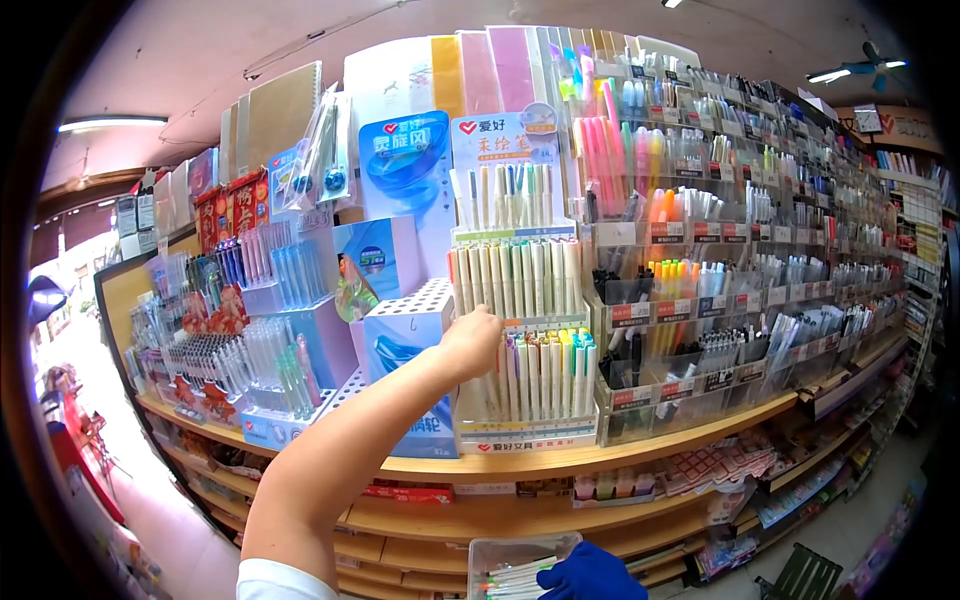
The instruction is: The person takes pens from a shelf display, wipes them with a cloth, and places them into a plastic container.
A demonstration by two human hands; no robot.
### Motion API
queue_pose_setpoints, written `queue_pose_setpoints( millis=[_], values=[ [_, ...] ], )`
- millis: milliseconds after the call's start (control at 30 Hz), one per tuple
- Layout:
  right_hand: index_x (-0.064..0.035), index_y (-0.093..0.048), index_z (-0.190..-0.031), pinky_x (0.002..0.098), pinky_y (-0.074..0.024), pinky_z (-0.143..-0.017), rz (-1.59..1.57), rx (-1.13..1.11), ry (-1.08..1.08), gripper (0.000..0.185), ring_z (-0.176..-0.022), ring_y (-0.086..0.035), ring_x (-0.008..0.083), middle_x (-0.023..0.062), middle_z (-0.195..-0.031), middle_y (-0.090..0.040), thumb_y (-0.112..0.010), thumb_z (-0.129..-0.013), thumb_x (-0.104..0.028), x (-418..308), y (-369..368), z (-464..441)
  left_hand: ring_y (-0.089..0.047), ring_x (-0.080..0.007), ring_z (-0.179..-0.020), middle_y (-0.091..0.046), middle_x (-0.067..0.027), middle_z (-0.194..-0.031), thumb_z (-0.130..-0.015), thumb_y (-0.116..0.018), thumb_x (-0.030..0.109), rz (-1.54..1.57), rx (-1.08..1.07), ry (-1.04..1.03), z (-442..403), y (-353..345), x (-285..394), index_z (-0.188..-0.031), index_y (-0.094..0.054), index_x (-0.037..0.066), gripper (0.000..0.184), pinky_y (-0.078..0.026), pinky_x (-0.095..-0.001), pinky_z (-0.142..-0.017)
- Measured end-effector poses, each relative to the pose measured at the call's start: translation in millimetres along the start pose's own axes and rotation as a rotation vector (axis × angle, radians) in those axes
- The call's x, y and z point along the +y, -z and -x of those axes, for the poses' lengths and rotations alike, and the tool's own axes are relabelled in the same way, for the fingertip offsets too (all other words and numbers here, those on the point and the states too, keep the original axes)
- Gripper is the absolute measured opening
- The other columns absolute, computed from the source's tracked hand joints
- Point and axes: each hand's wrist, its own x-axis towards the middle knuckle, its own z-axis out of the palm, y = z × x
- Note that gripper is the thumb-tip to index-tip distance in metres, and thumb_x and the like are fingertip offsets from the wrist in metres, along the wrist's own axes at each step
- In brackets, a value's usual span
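Observation:
My bare left hand [473, 342] reaches to a tiered marker display and is closed at its left side, between the middle and lower tiers. Its fingertips are partly hidden, so what they pinch cannot be made out. White-barrelled markers [515, 278] with coloured ends fill the middle tier. More markers [550, 375] stand in the lower tier beside the hand. At the bottom, my right hand [593, 575], in a blue glove, is curled over the right side of a clear plastic box [505, 548]. Several white pens [515, 578] lie inside that box.
Acrylic pen racks [690, 310] cover the right side. A white-and-blue holder with round holes [410, 310] stands left of the markers. Clear-barrelled pens [220, 350] stand farther left. Below the wooden shelf edge [640, 440] are lower shelves with packets. A dark green stool [805, 575] is at lower right.

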Motion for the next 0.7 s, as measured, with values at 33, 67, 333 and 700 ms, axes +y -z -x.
queue_pose_setpoints(
  millis=[33, 67, 333, 700],
  values=[
    [-0.0063, -0.053, -0.086, 0.0287, -0.0351, -0.028, 0.031, 0.01, -0.002, 0.019, -0.036, -0.047, 0.0171, 0.0118, -0.06, -0.056, -0.042, -0.088, -0.021, -1.3, -1.2, 1.1, -0.058, -0.0359, -0.09, -0.055, -0.0217, -0.1, -0.067, -0.064, 0.002, 0.031, 0.027, 0.025, 1.3, -3.0, 0.7, -0.086, -0.063, -0.004, 0.02, -0.05, -0.0392, -0.079],
    [-0.0063, -0.053, -0.086, 0.0286, -0.0354, -0.028, 0.005, 0.012, -0.031, 0.018, -0.036, -0.047, 0.017, 0.0118, -0.06, -0.056, -0.042, -0.088, -0.021, -3.6, -1.6, 2.3, -0.058, -0.036, -0.091, -0.055, -0.0219, -0.101, -0.067, -0.065, 0.002, 0.061, 0.055, 0.049, 2.4, -4.9, 2.3, -0.086, -0.063, -0.005, 0.021, -0.05, -0.0392, -0.079],
    [-0.0068, -0.053, -0.085, 0.0282, -0.0353, -0.027, 0.083, 0.01, 0.111, 0.014, -0.036, -0.047, 0.0165, 0.011, -0.06, -0.056, -0.044, -0.086, -0.017, 5.7, 2.9, 2.5, -0.058, -0.0364, -0.086, -0.06, -0.0209, -0.087, -0.069, -0.065, 0.007, 0.224, 0.079, 0.251, 5.4, 5.8, 13.4, -0.081, -0.063, -0.001, 0.015, -0.047, -0.0405, -0.077],
    [-0.0118, -0.062, -0.066, 0.0353, -0.0454, -0.056, 0.574, -0.572, 0.95, 0.011, -0.059, -0.059, 0.0199, 0.0055, -0.062, -0.06, -0.061, -0.074, -0.019, -20.5, 20.0, -19.8, -0.062, -0.0317, -0.081, -0.063, -0.0191, -0.082, -0.072, -0.063, 0.004, 0.308, 0.352, 0.167, -4.5, 54.2, -14.0, -0.083, -0.062, -0.003, 0.013, -0.048, -0.0366, -0.072]
  ],
)
